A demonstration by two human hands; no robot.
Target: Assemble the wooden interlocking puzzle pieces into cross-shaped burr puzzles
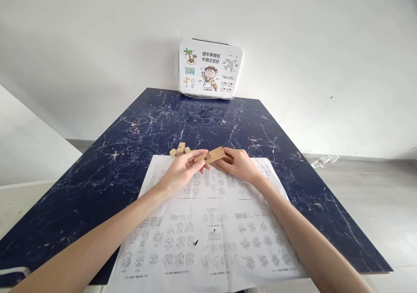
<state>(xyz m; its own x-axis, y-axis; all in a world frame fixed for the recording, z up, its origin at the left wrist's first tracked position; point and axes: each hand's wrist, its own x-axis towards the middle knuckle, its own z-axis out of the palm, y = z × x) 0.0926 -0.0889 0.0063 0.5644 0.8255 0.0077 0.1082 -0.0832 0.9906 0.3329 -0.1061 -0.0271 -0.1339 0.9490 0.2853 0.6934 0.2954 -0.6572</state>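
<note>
Two hands (185,166) — angular wooden pieces (215,155), creased paper (208,232)

Wall (302,37): off-white, plain, spans the upper frame; small dark mark (331,97) right of centre. Grey skirting (358,158) at its foot, right side. Pale surface (26,136) with a sloping upper edge at middle left. Table (104,189): dark blue, marble-patterned with white and brownish veins; glossy, far edge close to the wall. Floor (368,197): greyish, smooth, bright sheen at lower right; clear plastic item (325,161) near the skirting. Light: soft, diffuse; faint shading on the wall, upper left. Light source not visible.
</note>
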